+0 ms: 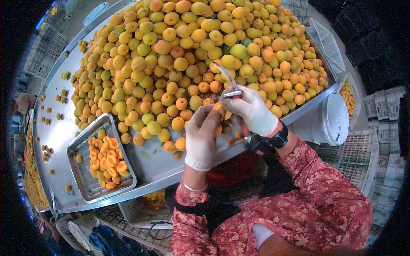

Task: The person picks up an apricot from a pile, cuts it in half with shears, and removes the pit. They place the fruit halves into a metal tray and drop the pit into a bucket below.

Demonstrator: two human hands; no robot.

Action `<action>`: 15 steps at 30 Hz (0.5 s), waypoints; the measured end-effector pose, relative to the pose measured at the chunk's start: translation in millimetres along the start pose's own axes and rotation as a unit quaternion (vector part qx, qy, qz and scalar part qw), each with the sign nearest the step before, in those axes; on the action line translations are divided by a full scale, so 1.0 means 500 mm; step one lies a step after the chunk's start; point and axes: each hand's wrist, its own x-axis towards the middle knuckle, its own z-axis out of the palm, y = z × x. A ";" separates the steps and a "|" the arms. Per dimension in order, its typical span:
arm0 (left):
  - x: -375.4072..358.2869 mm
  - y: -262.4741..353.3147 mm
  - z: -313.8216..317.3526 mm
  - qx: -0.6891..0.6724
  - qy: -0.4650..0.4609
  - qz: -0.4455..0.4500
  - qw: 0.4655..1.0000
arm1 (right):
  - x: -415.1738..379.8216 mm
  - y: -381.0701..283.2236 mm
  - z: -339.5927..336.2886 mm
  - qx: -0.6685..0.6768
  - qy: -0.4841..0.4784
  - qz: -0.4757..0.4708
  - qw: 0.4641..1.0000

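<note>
Steel sorting counter (60, 128) ahead, heaped with yellow-orange apricots (192, 55) — far too many to count. I've got my left hand (201, 136) in its white glove curled closed around one small orange apricot (220, 109), steadying it at the counter's edge, while my right hand (252, 109) grips a curved metal pitting knife (226, 79) against it. One shallow steel tray (85, 179) sits alongside for halved apricots (106, 160) — roughly two dozen.

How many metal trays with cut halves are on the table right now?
1. The tray sits on the table's near edge, left of the left hand, partly filled with halves. Others may lie outside the view.
</note>
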 end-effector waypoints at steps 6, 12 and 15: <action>-0.004 -0.016 0.016 0.094 0.022 0.162 0.982 | -0.005 -0.003 0.007 -0.099 0.025 -0.032 0.994; -0.012 -0.017 0.024 0.030 0.045 0.081 0.995 | 0.014 -0.027 0.010 0.054 0.177 -0.079 0.979; -0.012 -0.027 0.033 0.122 0.061 0.137 0.981 | 0.013 -0.076 0.009 0.124 0.243 -0.203 0.940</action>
